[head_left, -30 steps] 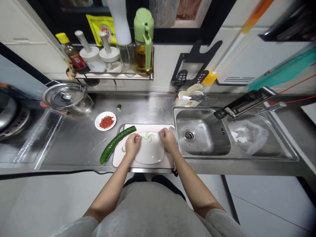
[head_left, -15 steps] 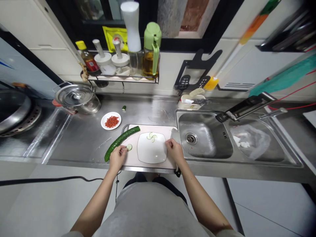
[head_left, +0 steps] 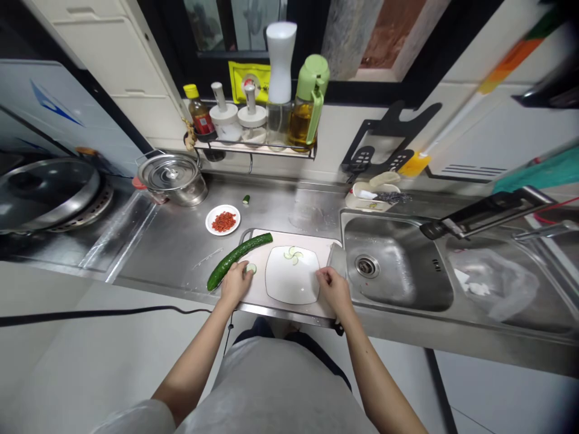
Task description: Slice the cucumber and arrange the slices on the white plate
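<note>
Starting L of ctr, just below mid-frame: got a cucumber (head_left: 236, 255), dk green, glossy, slightly curved, slanting lower L to upper R along its long axis, just above L hand (head_left: 236, 282). Fingers bent there, tips at a pale round slice (head_left: 252, 267); can't tell if gripping. Now mid-frame: white squarish plate (head_left: 293, 284), w/ thin pale wedges (head_left: 297, 254) fanned nr top. Then R of ctr: R hand (head_left: 333, 286), fingertips bunched by plate's R edge, can't tell if holding anything.

A plain grey top (head_left: 271, 392) with a short left sleeve (head_left: 147, 417) is worn. Dark legwear (head_left: 254, 331) shows beyond it.
</note>
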### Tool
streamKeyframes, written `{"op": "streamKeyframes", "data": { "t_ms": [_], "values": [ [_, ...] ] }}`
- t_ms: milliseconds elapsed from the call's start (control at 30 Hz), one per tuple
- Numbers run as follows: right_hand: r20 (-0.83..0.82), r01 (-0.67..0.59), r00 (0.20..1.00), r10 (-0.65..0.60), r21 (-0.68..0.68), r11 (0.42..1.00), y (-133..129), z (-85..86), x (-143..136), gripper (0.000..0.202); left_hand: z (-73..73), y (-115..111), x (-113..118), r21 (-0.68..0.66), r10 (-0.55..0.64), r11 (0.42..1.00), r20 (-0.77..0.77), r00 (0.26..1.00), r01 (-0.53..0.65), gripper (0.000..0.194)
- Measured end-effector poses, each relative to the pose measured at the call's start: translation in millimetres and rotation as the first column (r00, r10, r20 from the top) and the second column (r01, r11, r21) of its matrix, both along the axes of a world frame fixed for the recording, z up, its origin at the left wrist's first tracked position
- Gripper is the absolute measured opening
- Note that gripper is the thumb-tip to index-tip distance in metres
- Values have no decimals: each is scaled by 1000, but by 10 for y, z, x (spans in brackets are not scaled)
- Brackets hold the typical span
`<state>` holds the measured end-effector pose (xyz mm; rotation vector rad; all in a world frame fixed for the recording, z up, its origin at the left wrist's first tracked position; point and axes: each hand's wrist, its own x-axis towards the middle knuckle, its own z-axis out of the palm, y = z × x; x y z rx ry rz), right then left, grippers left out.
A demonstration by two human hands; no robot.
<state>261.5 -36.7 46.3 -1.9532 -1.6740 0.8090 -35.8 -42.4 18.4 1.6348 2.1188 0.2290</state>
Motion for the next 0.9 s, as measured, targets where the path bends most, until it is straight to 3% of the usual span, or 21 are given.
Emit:
{"op": "streamKeyframes", "data": {
  "t_ms": [400, 667, 900],
  "values": [
    [3, -40, 999, 41, -21, 999, -42, -33, -21, 34, -89, -12, 18, 46, 15, 999, -10, 1000, -14, 32],
    [-6, -67, 998, 67, -16, 998, -70, -26, -60, 34, -123, -48, 45, 184, 48, 982, 25, 999, -52, 19],
    [-27, -84, 996, 83, -37, 996, -136, -16, -127, 29, -36, -63, 53, 211, 55, 974, 136, 989, -83, 11]
  ]
}}
